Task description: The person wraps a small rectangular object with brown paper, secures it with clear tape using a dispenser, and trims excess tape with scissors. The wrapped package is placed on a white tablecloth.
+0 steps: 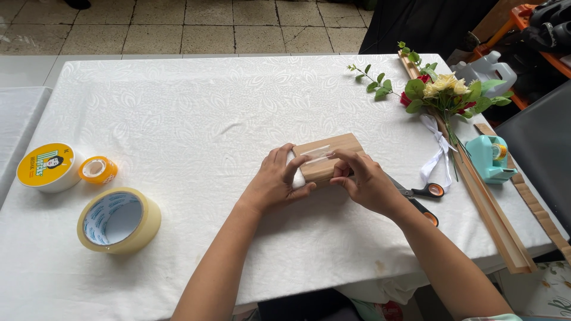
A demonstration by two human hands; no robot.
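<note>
Pressing down: you have a strip of clear tape (pixel 317 154) across the brown paper parcel (pixel 327 156) at mid-bench; smooth it from the middle outward so it lies flat over the seam.
Left hand (pixel 278 178): your grip is closed on the parcel's left end, thumb on top, where a bit of white shows under the paper; hold that end steady.
Right hand (pixel 363 178): your fingertips pinch the tape's right end against the paper; press it down before letting go.
Scissors (pixel 419 199): just beside your right wrist, orange-handled, blades partly hidden under your hand; mind them when you shift.
Left side: a wide tape roll (pixel 119 220), a small orange roll (pixel 98 170) and a yellow-lidded tin (pixel 46 167) lie well apart from the parcel.
Right side: a teal tape dispenser (pixel 489 157) and long strips of brown paper (pixel 493 214) near the edge.
Far: a flower bunch (pixel 443 92) with a white ribbon, clear of your work.
</note>
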